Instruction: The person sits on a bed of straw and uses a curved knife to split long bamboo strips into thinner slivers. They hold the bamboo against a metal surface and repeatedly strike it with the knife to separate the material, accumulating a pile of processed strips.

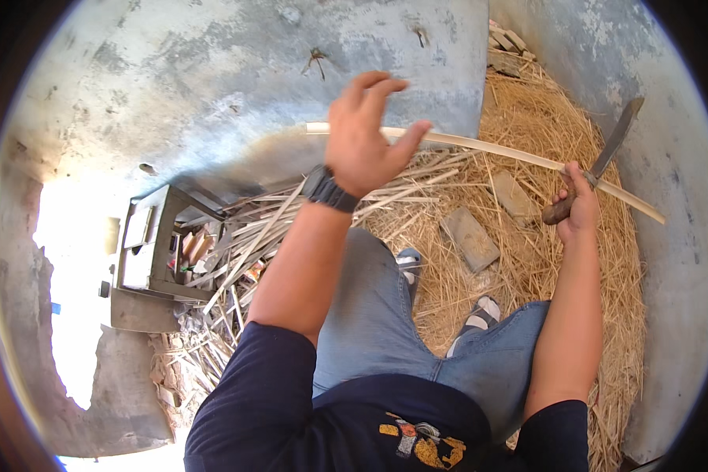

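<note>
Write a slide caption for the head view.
Right hand gripping a dark-bladed, brown-handled knife across a long pale wooden strip; left hand open near the strip's left end.

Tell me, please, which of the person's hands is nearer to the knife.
Right. The right hand grips the knife by its brown handle; the left hand, open, is well to the knife's left, near the pale strip.

Head cam: L one of 2 fisheyes worn side by side; pic kept upright, not mirrored
Dark shirt point(342, 417): seen from above at bottom edge, v. close
L hand point(362, 138), R hand point(580, 203): both taken in from above, nr centre & R side resp., mid-dist
Straw floor point(539, 106): looked down on past jeans point(370, 315), further off
Wall point(212, 71): faced obliquely at top, edges bent twd rim by wide lens
</note>
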The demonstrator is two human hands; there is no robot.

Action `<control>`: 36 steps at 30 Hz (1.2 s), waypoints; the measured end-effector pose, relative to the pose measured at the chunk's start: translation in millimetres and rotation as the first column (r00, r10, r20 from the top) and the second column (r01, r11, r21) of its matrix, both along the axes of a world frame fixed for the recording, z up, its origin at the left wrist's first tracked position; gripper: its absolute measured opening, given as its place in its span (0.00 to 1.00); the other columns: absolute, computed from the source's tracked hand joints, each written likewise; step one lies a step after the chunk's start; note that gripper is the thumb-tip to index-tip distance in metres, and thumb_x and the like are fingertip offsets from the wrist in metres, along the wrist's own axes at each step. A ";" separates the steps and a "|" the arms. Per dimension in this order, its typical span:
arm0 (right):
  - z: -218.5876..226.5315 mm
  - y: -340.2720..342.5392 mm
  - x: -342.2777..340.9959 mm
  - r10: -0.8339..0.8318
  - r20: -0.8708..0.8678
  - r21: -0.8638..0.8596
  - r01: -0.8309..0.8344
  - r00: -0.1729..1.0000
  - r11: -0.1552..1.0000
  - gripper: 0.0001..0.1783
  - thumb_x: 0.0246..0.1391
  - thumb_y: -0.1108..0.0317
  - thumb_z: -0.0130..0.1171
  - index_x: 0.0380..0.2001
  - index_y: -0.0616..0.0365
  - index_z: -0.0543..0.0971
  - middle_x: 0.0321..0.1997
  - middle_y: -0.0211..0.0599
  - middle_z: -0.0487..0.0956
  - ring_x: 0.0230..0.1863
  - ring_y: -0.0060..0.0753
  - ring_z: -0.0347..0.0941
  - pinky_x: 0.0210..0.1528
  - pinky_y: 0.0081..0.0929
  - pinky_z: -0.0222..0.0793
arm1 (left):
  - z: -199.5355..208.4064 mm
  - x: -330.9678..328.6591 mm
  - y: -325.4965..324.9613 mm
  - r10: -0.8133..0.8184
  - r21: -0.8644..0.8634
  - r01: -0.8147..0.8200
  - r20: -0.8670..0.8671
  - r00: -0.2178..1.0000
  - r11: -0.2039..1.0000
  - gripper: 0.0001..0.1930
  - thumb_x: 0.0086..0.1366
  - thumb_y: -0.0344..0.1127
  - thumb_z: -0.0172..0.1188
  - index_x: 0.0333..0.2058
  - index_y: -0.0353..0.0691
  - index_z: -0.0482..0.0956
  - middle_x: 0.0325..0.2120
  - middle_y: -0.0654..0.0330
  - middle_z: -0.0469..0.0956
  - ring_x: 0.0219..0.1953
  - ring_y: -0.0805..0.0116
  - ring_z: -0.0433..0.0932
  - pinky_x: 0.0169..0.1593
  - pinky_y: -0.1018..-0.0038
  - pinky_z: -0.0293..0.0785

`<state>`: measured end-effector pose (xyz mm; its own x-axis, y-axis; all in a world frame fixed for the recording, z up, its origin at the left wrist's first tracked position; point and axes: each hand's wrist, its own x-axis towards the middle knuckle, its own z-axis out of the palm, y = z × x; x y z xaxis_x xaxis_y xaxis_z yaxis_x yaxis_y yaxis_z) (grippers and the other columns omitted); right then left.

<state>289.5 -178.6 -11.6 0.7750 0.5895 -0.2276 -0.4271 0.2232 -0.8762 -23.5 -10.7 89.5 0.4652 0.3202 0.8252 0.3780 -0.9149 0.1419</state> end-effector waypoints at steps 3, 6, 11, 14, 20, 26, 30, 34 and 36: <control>1.8 -4.6 1.4 -0.012 -0.052 0.044 0.015 0.999 0.999 0.18 0.60 0.56 0.68 0.47 0.54 0.80 0.41 0.26 0.77 0.28 0.18 0.64 0.32 0.22 0.66 | -0.4 -40.4 -0.6 0.155 0.062 -0.167 0.165 0.974 0.984 0.29 0.60 0.43 0.72 0.55 0.36 0.73 0.55 0.47 0.72 0.57 0.49 0.72 0.58 0.58 0.71; 2.7 -10.2 5.2 0.005 -0.080 0.109 0.003 0.997 0.994 0.17 0.60 0.55 0.67 0.45 0.53 0.80 0.40 0.26 0.77 0.28 0.17 0.64 0.32 0.22 0.66 | -18.3 -74.1 -6.0 0.305 -0.168 -0.263 0.314 0.899 0.950 0.32 0.65 0.42 0.68 0.61 0.35 0.65 0.57 0.49 0.69 0.60 0.55 0.70 0.59 0.61 0.70; -3.2 -14.0 3.3 0.079 -0.144 0.196 -0.050 0.986 0.979 0.20 0.59 0.55 0.68 0.47 0.57 0.78 0.42 0.30 0.74 0.29 0.20 0.64 0.33 0.24 0.66 | -16.0 -100.4 -5.8 0.335 -0.679 0.123 0.501 0.798 0.723 0.33 0.72 0.48 0.59 0.65 0.33 0.59 0.59 0.52 0.67 0.61 0.61 0.69 0.58 0.62 0.69; 1.2 -13.2 -3.3 0.099 -0.172 0.221 -0.060 0.980 0.973 0.20 0.59 0.55 0.68 0.46 0.57 0.78 0.41 0.30 0.74 0.28 0.19 0.64 0.33 0.24 0.66 | -3.4 -95.8 -4.1 0.378 -0.769 0.248 0.533 0.757 0.589 0.39 0.73 0.58 0.54 0.68 0.33 0.55 0.62 0.49 0.65 0.60 0.57 0.71 0.57 0.60 0.70; -1.3 -20.8 -12.5 0.174 -0.196 0.262 -0.119 0.965 0.958 0.18 0.60 0.52 0.67 0.43 0.54 0.80 0.40 0.28 0.73 0.26 0.15 0.64 0.33 0.21 0.64 | 23.5 -81.9 -4.6 0.292 -0.620 0.587 0.776 0.559 0.521 0.40 0.73 0.63 0.48 0.69 0.37 0.53 0.62 0.46 0.65 0.62 0.50 0.70 0.58 0.55 0.71; -8.6 -32.2 -10.3 0.282 -0.132 0.222 -0.249 0.950 0.943 0.23 0.60 0.49 0.66 0.47 0.55 0.78 0.48 0.36 0.76 0.28 0.16 0.64 0.35 0.22 0.67 | 68.6 -55.7 -19.0 0.043 -0.244 0.774 0.961 0.272 0.584 0.31 0.77 0.62 0.38 0.63 0.41 0.61 0.47 0.50 0.75 0.47 0.49 0.79 0.53 0.54 0.74; -1.8 -46.4 -5.2 0.527 -0.124 0.131 -0.513 0.840 0.848 0.29 0.61 0.47 0.65 0.53 0.58 0.73 0.53 0.46 0.78 0.29 0.19 0.69 0.37 0.24 0.71 | 109.2 -62.1 -22.6 0.051 -0.194 0.742 0.976 0.212 0.642 0.28 0.78 0.62 0.31 0.49 0.44 0.69 0.22 0.66 0.59 0.21 0.73 0.56 0.28 0.71 0.59; -5.0 -59.6 10.2 0.507 0.083 -0.418 -0.432 0.858 0.799 0.30 0.58 0.47 0.67 0.51 0.60 0.74 0.42 0.46 0.82 0.22 0.20 0.71 0.26 0.24 0.69 | 148.8 -84.0 -10.3 -0.180 -0.167 0.755 0.918 0.354 0.634 0.33 0.75 0.66 0.30 0.31 0.43 0.70 0.17 0.69 0.53 0.18 0.74 0.50 0.25 0.72 0.50; -3.7 -62.8 25.5 0.584 0.289 -0.702 -0.247 0.758 0.668 0.32 0.54 0.47 0.70 0.49 0.64 0.77 0.43 0.49 0.83 0.29 0.28 0.77 0.33 0.31 0.73 | 170.9 -64.8 -35.3 -0.151 -0.154 0.649 0.909 0.389 0.745 0.25 0.70 0.59 0.35 0.31 0.42 0.65 0.16 0.67 0.54 0.17 0.73 0.50 0.25 0.72 0.50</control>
